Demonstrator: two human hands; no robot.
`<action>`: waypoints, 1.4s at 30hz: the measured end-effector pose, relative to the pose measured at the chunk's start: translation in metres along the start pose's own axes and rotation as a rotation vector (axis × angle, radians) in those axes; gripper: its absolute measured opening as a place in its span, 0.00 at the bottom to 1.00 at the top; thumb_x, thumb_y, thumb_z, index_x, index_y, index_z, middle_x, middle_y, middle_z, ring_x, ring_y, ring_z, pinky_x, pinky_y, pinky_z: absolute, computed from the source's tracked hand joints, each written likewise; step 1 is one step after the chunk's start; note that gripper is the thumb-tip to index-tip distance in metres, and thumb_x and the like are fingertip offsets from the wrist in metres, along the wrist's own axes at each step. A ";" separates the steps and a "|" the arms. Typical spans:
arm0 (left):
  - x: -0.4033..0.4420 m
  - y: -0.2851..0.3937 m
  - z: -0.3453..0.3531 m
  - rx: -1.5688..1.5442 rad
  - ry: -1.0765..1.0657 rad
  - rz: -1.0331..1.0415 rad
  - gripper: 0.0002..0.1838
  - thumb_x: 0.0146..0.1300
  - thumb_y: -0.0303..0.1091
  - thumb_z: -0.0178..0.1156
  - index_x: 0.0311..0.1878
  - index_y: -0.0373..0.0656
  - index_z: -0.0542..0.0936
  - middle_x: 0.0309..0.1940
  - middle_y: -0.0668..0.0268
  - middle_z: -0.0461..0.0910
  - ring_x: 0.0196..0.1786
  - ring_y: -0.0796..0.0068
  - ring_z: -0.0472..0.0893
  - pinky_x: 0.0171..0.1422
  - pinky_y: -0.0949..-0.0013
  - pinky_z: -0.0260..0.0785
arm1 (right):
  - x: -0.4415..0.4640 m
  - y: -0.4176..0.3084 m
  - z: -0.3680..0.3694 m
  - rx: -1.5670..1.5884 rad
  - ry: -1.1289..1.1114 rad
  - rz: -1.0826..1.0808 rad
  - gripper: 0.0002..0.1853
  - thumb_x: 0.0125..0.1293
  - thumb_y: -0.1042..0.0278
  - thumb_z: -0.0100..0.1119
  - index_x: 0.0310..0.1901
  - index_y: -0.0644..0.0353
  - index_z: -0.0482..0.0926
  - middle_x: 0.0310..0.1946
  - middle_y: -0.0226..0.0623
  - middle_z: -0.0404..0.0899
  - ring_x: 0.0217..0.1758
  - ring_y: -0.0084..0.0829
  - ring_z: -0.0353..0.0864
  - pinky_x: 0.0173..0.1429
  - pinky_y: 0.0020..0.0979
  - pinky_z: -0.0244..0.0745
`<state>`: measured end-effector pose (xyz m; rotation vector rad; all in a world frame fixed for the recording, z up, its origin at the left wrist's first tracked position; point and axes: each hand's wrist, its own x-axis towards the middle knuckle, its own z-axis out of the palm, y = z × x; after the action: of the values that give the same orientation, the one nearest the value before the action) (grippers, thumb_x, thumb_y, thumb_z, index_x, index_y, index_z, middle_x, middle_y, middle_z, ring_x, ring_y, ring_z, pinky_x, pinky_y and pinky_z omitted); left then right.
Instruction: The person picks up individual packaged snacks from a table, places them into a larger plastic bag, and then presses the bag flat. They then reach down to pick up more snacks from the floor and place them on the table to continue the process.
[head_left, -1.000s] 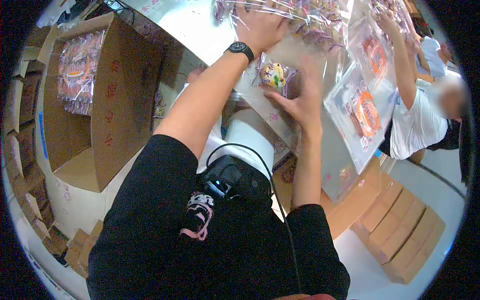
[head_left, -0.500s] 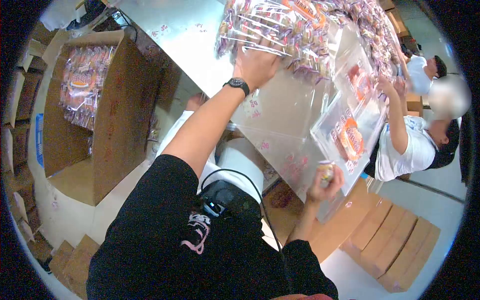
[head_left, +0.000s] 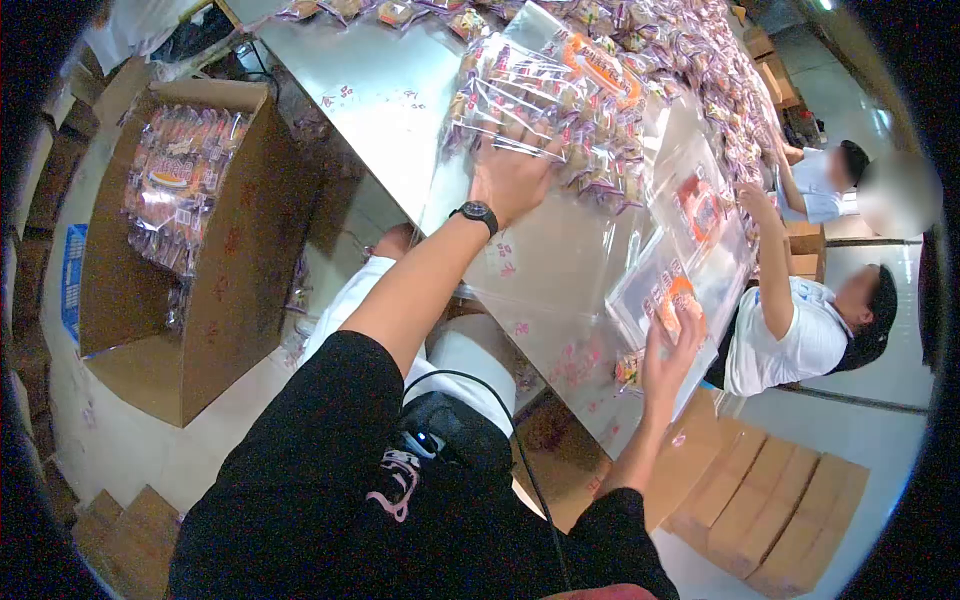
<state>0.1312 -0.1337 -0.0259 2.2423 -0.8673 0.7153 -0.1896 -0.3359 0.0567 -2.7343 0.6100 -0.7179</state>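
Note:
My left hand (head_left: 512, 180), with a black watch at the wrist, reaches inside a clear bag (head_left: 610, 75) with orange print; its fingers spread under the plastic against small wrapped snacks (head_left: 600, 150). Fingers apart, my right hand (head_left: 672, 350) rests on a stack of flat printed bags (head_left: 635, 290) near the table's edge. Beside its wrist side lies one small wrapped snack (head_left: 628, 368), touching or close to the hand. The metal table (head_left: 540, 250) lies beneath both hands.
An open cardboard box (head_left: 240, 220) on the left holds packed bags (head_left: 175, 190). Loose snacks (head_left: 700, 60) are heaped along the table's far side. Two people in white shirts (head_left: 795, 335) are at the right. Closed cartons (head_left: 770, 500) stand at the lower right.
My right hand has moved up from the table edge onto the flat bags and opened, and the snack it held lies beside it. My left hand stays in the bag.

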 end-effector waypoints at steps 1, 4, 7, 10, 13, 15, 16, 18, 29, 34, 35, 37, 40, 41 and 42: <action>0.000 0.001 0.000 -0.021 0.002 -0.004 0.25 0.67 0.43 0.60 0.68 0.56 0.80 0.68 0.62 0.79 0.74 0.53 0.72 0.79 0.32 0.51 | 0.020 -0.004 -0.002 -0.059 -0.020 -0.047 0.29 0.69 0.63 0.67 0.69 0.64 0.74 0.71 0.55 0.69 0.77 0.54 0.66 0.80 0.49 0.58; 0.003 -0.001 0.003 0.003 -0.023 0.002 0.24 0.67 0.41 0.60 0.67 0.55 0.81 0.67 0.61 0.80 0.73 0.53 0.72 0.80 0.32 0.51 | 0.093 -0.019 0.000 -0.126 -0.054 -0.184 0.29 0.69 0.61 0.68 0.68 0.63 0.75 0.72 0.54 0.68 0.77 0.54 0.66 0.80 0.48 0.59; 0.004 -0.001 0.001 -0.055 0.012 -0.013 0.23 0.66 0.40 0.60 0.65 0.54 0.82 0.66 0.61 0.81 0.73 0.53 0.73 0.81 0.32 0.50 | 0.169 -0.031 0.022 -0.158 0.001 -0.271 0.32 0.68 0.57 0.71 0.68 0.62 0.73 0.72 0.55 0.68 0.78 0.55 0.65 0.80 0.47 0.60; 0.005 -0.001 0.001 -0.054 0.022 -0.002 0.24 0.66 0.38 0.59 0.66 0.52 0.82 0.66 0.57 0.80 0.72 0.51 0.74 0.83 0.31 0.47 | 0.239 -0.057 0.046 -0.093 0.004 -0.337 0.38 0.65 0.51 0.74 0.70 0.62 0.71 0.72 0.57 0.67 0.79 0.56 0.63 0.81 0.49 0.58; 0.005 -0.002 0.008 -0.059 0.016 -0.015 0.25 0.67 0.38 0.57 0.67 0.52 0.81 0.67 0.55 0.80 0.74 0.48 0.72 0.83 0.30 0.45 | 0.299 -0.094 0.082 -0.059 0.044 -0.432 0.43 0.61 0.46 0.77 0.72 0.61 0.70 0.74 0.59 0.65 0.79 0.56 0.62 0.82 0.49 0.58; 0.005 -0.002 0.013 -0.054 0.031 -0.009 0.25 0.68 0.39 0.56 0.68 0.51 0.80 0.68 0.55 0.79 0.76 0.47 0.70 0.84 0.30 0.44 | 0.337 -0.122 0.119 0.055 0.064 -0.517 0.47 0.60 0.44 0.78 0.74 0.61 0.68 0.75 0.60 0.63 0.80 0.56 0.61 0.81 0.50 0.59; 0.004 -0.002 0.012 -0.034 -0.018 -0.008 0.25 0.69 0.41 0.57 0.69 0.50 0.79 0.71 0.54 0.76 0.78 0.46 0.68 0.85 0.30 0.42 | 0.355 -0.140 0.137 0.072 0.061 -0.580 0.48 0.59 0.43 0.78 0.74 0.60 0.68 0.76 0.58 0.62 0.80 0.56 0.61 0.82 0.49 0.59; 0.004 -0.001 0.002 -0.127 -0.081 -0.055 0.26 0.69 0.42 0.58 0.70 0.50 0.78 0.73 0.55 0.74 0.79 0.47 0.66 0.85 0.30 0.40 | 0.378 -0.185 0.172 0.132 0.027 -0.681 0.53 0.54 0.40 0.79 0.77 0.54 0.65 0.80 0.55 0.57 0.82 0.57 0.58 0.82 0.53 0.58; 0.004 -0.003 0.008 -0.006 -0.316 -0.014 0.30 0.68 0.37 0.53 0.74 0.46 0.72 0.74 0.57 0.72 0.84 0.52 0.58 0.84 0.23 0.29 | 0.420 -0.318 0.275 -0.219 -0.264 -0.652 0.67 0.42 0.39 0.84 0.83 0.46 0.54 0.84 0.54 0.47 0.84 0.63 0.52 0.82 0.63 0.56; -0.004 0.000 0.030 0.122 -0.308 0.040 0.33 0.67 0.41 0.53 0.76 0.46 0.69 0.79 0.56 0.65 0.85 0.49 0.53 0.84 0.24 0.27 | 0.457 -0.287 0.348 -0.394 -0.271 -0.617 0.73 0.38 0.40 0.83 0.85 0.28 0.43 0.87 0.47 0.34 0.84 0.69 0.48 0.74 0.82 0.54; -0.006 -0.003 0.031 0.110 -0.263 0.048 0.33 0.66 0.41 0.54 0.75 0.44 0.70 0.77 0.55 0.66 0.85 0.48 0.54 0.84 0.27 0.31 | 0.459 -0.281 0.363 -0.390 -0.239 -0.621 0.72 0.39 0.41 0.81 0.85 0.28 0.43 0.87 0.49 0.34 0.83 0.71 0.50 0.71 0.84 0.57; -0.001 -0.004 0.017 0.026 -0.163 0.041 0.31 0.65 0.38 0.54 0.72 0.40 0.72 0.74 0.53 0.70 0.82 0.48 0.59 0.85 0.33 0.41 | 0.456 -0.302 0.346 -0.441 -0.156 -0.663 0.67 0.41 0.47 0.81 0.84 0.36 0.51 0.85 0.51 0.45 0.81 0.68 0.55 0.75 0.71 0.64; -0.003 0.001 0.019 -0.008 -0.202 0.008 0.32 0.67 0.39 0.54 0.75 0.40 0.71 0.76 0.55 0.69 0.82 0.50 0.60 0.85 0.35 0.46 | 0.455 -0.340 0.316 -0.584 -0.292 -0.646 0.71 0.39 0.46 0.84 0.84 0.44 0.48 0.85 0.56 0.43 0.86 0.63 0.47 0.83 0.61 0.56; -0.002 0.002 0.019 -0.019 -0.231 -0.004 0.32 0.69 0.40 0.53 0.76 0.41 0.71 0.77 0.56 0.67 0.82 0.50 0.60 0.85 0.35 0.46 | 0.472 -0.339 0.324 -0.505 -0.360 -0.639 0.72 0.39 0.48 0.84 0.85 0.42 0.46 0.85 0.55 0.42 0.86 0.63 0.45 0.83 0.62 0.56; -0.004 0.004 0.026 0.647 -0.242 0.200 0.32 0.70 0.41 0.53 0.76 0.42 0.70 0.78 0.57 0.67 0.83 0.50 0.59 0.85 0.34 0.46 | 0.487 -0.338 0.333 -0.423 -0.427 -0.634 0.73 0.39 0.49 0.84 0.85 0.40 0.45 0.85 0.55 0.41 0.87 0.64 0.43 0.83 0.62 0.56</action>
<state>0.1330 -0.1527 -0.0441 2.8875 -1.1043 0.9291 0.4788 -0.2153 0.0881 -3.3550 -0.2494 -0.0840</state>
